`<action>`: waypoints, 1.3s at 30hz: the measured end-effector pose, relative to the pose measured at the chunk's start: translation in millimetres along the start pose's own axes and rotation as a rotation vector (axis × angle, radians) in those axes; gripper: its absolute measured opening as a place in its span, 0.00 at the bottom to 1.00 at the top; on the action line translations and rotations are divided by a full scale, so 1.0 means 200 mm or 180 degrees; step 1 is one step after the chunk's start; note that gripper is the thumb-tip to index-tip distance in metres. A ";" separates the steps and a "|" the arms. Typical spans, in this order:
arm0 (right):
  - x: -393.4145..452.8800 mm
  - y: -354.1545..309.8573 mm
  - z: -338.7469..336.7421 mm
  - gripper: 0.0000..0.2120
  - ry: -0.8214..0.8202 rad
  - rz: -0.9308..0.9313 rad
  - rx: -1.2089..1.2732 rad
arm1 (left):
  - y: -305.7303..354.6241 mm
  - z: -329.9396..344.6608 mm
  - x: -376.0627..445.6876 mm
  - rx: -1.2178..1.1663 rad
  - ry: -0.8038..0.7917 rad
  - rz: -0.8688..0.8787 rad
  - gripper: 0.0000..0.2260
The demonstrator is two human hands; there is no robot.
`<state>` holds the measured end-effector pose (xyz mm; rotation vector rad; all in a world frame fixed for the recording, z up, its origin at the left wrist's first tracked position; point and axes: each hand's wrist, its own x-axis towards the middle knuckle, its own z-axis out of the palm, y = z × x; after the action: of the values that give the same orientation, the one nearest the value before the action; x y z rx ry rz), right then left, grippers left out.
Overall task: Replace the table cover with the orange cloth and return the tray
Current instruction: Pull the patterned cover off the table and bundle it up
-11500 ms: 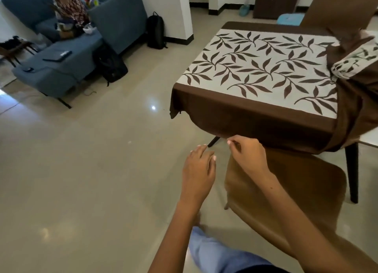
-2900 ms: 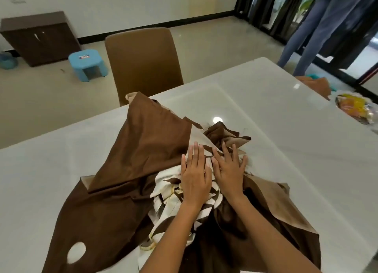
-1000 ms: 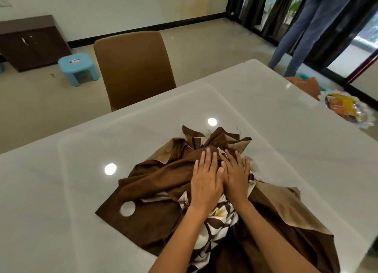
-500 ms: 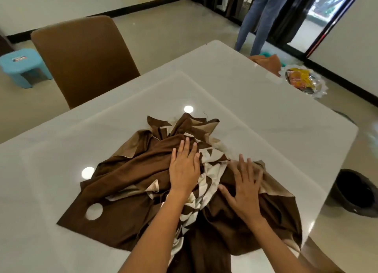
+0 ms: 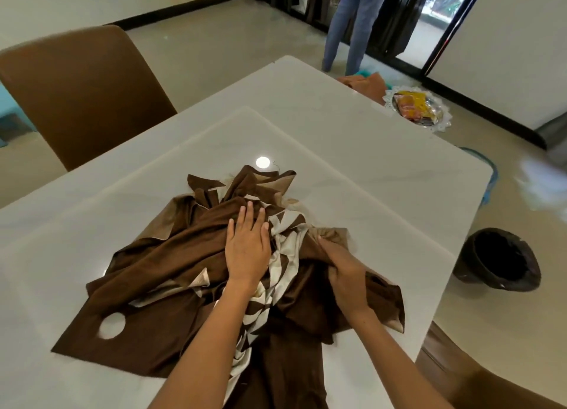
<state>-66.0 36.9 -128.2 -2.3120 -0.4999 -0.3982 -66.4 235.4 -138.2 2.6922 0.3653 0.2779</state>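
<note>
Your right hand [image 5: 343,270] has shifted from lying flat to gripping a fold of the brown table cover [image 5: 171,273]. Your left hand [image 5: 247,246] presses flat on it, fingers straight, bunched mid-worktop [image 5: 352,151]. Tray [image 5: 418,108] sits beyond the far corner.

I count one brown cloth [image 5: 171,273], two chairs [image 5: 82,92], one tray [image 5: 418,108], one dark bin [image 5: 497,260], two hands [image 5: 247,246].

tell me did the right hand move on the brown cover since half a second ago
Yes. The right hand has shifted from lying flat on the brown cover to gripping a fold at the bundle's right side, nearer the left hand.
</note>
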 end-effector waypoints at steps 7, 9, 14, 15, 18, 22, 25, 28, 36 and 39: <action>0.46 -0.38 0.09 0.12 0.0127 -0.1258 0.0442 | -0.05 0.01 -0.03 -0.0452 0.0347 0.0223 0.21; 0.52 -0.40 0.24 0.18 -0.0323 -0.1012 0.0517 | -0.05 0.01 -0.04 -0.1011 0.0525 0.0109 0.24; 0.52 -0.36 0.51 0.31 -0.1339 -0.0467 0.0345 | -0.01 -0.06 -0.07 -0.2641 0.1489 -0.0802 0.22; 0.52 -0.34 0.54 0.32 -0.1460 -0.0566 -0.0014 | 0.00 -0.09 -0.06 -0.2743 0.1641 -0.0954 0.21; 0.50 -0.31 0.60 0.31 -0.1634 -0.0789 -0.0838 | 0.04 -0.19 0.02 -0.2449 0.1335 -0.0667 0.24; 0.50 -0.28 0.62 0.34 -0.1607 -0.0871 -0.1512 | 0.05 -0.17 0.09 -0.1914 0.0251 -0.0290 0.37; 0.52 -0.26 0.60 0.38 -0.1884 -0.0621 -0.0507 | -0.02 -0.10 0.08 -0.1910 -0.0107 -0.0442 0.41; 0.54 -0.23 0.51 0.36 -0.2422 -0.0092 0.0827 | -0.05 -0.09 0.06 -0.1768 -0.0208 -0.0456 0.44; 0.43 -0.28 0.50 0.26 -0.1812 -0.0517 -0.0185 | -0.05 -0.06 0.03 -0.1705 0.0019 -0.0491 0.37; 0.42 -0.27 0.52 0.25 -0.1749 -0.0649 -0.0622 | -0.06 -0.07 0.00 -0.1827 0.0050 -0.0590 0.38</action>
<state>-2.3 166.6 -132.0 -2.5636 -1.0064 0.1135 -71.8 251.3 -129.9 2.0809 0.4560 0.2959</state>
